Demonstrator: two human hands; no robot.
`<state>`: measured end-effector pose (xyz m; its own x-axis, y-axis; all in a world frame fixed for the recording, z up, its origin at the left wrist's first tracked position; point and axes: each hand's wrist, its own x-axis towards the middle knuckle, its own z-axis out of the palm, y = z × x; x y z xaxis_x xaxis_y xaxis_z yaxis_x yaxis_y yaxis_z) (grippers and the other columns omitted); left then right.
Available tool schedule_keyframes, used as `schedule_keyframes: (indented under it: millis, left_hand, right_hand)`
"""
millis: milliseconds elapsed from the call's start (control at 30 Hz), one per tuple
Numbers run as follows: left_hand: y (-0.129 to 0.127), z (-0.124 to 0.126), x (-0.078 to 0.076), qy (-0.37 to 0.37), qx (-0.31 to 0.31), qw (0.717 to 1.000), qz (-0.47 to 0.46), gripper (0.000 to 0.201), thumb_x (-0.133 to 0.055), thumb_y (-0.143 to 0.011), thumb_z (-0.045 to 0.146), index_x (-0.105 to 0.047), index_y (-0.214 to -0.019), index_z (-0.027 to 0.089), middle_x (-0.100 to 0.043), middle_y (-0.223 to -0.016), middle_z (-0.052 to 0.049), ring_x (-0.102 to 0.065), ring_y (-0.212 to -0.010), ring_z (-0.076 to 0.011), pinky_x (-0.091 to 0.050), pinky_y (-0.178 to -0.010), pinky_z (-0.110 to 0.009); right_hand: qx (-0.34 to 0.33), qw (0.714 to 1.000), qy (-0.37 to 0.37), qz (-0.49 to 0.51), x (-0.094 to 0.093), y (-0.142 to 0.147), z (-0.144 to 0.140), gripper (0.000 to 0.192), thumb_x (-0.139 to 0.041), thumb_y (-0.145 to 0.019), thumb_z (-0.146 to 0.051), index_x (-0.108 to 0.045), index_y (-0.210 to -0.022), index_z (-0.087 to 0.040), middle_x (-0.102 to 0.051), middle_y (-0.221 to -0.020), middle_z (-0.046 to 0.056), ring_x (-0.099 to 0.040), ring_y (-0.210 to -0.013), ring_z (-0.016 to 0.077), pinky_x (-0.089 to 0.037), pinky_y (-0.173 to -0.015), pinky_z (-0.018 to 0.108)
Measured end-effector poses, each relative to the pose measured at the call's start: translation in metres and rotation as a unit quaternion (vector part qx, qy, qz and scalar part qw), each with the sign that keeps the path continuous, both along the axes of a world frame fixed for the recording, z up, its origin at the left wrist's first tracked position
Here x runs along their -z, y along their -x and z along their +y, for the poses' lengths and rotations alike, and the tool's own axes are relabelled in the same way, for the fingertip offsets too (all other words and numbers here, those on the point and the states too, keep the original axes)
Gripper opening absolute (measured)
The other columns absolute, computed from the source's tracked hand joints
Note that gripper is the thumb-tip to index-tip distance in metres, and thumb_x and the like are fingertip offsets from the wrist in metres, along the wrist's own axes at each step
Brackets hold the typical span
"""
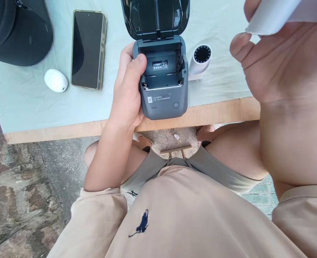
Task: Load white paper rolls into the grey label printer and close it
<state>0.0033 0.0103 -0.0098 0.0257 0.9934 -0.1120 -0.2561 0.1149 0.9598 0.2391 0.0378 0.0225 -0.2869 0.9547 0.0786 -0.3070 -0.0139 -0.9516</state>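
Note:
My left hand (127, 89) is wrapped round the left side of a small dark grey label printer (164, 104), thumb on its upper rim. The printer's glossy black lid (155, 19) is tipped up, and the bay (161, 77) inside shows a small printed sticker and no roll. My right hand (282, 68) is raised at the upper right, fingers closed on a curled piece of white paper (274, 16) that runs out of the picture. On the table just right of the printer is a white paper roll (197, 64) with a black toothed core.
A smartphone (87, 50) and a white oval case (55, 80) lie to the left on the pale green tablecloth (223, 82). A black bag (21, 32) stands in the far left corner. The wooden table edge (53, 134) runs in front of my legs.

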Motion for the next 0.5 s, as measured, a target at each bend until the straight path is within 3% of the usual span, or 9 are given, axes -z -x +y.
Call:
schedule_keyframes:
  millis: [100,133,200,267,367,433,500]
  left_hand:
    - [0.002,0.0,-0.002,0.0,0.009,1.0,0.01,0.019,-0.057,-0.082,0.046,-0.058,-0.098,0.035,-0.065,-0.12,0.004,-0.046,-0.135,-0.0282,-0.053,-0.097,-0.043]
    - [0.004,0.001,-0.002,0.0,0.017,1.0,0.009,0.02,-0.057,-0.081,0.048,-0.058,-0.098,0.035,-0.065,-0.122,0.004,-0.045,-0.137,-0.0288,-0.052,-0.096,-0.044]
    - [0.007,0.004,0.0,0.007,0.026,1.0,0.011,0.021,-0.056,-0.081,0.05,-0.059,-0.095,0.035,-0.065,-0.12,0.003,-0.046,-0.135,-0.0311,-0.053,-0.093,-0.045]
    - [0.01,0.009,0.003,0.015,0.035,0.999,0.008,0.021,-0.052,-0.082,0.05,-0.06,-0.094,0.035,-0.066,-0.117,0.001,-0.049,-0.132,-0.0332,-0.053,-0.091,-0.047]
    - [0.013,0.012,0.007,0.014,0.046,0.999,-0.009,0.027,-0.044,-0.084,0.047,-0.062,-0.099,0.033,-0.066,-0.119,-0.001,-0.049,-0.132,-0.0333,-0.05,-0.098,-0.049]
    - [0.013,0.011,0.009,0.012,0.05,0.999,-0.013,0.03,-0.044,-0.085,0.047,-0.063,-0.103,0.033,-0.064,-0.123,0.0,-0.046,-0.135,-0.0316,-0.046,-0.105,-0.048]
    - [0.014,0.008,0.01,0.012,0.047,0.999,-0.017,0.028,-0.046,-0.085,0.049,-0.062,-0.104,0.036,-0.064,-0.124,0.003,-0.045,-0.136,-0.0298,-0.043,-0.108,-0.047]
  right_hand:
    - [0.04,0.998,0.028,0.026,-0.012,0.024,-0.001,0.01,-0.048,-0.085,-0.023,-0.056,-0.085,-0.019,-0.063,-0.083,-0.002,-0.061,-0.089,0.0089,-0.045,-0.063,0.022]
    - [0.04,0.998,0.046,0.0,-0.016,0.031,-0.001,0.01,-0.049,-0.085,-0.026,-0.053,-0.089,-0.018,-0.062,-0.087,0.0,-0.06,-0.091,0.0089,-0.044,-0.061,0.02]
    - [0.019,0.994,0.093,-0.06,-0.024,0.043,0.0,0.021,-0.038,-0.09,-0.03,-0.049,-0.102,-0.017,-0.059,-0.11,0.001,-0.057,-0.11,0.0083,-0.043,-0.061,0.017]
    - [-0.001,0.987,0.129,-0.099,-0.03,0.052,0.0,0.042,-0.011,-0.095,-0.029,-0.046,-0.116,-0.018,-0.049,-0.13,0.0,-0.049,-0.124,0.0081,-0.043,-0.064,0.016]
    - [0.038,0.982,0.164,-0.089,-0.036,0.058,-0.001,0.064,0.011,-0.093,-0.025,-0.047,-0.117,-0.017,-0.052,-0.125,0.0,-0.054,-0.115,0.007,-0.042,-0.063,0.017]
    - [0.074,0.977,0.178,-0.088,-0.035,0.059,-0.003,0.051,0.0,-0.094,-0.024,-0.049,-0.107,-0.017,-0.057,-0.111,-0.001,-0.057,-0.105,0.005,-0.042,-0.063,0.017]
    - [0.062,0.983,0.099,-0.139,-0.032,0.059,-0.004,0.03,-0.021,-0.092,-0.023,-0.05,-0.098,-0.018,-0.059,-0.101,-0.003,-0.058,-0.104,0.0054,-0.045,-0.069,0.017]
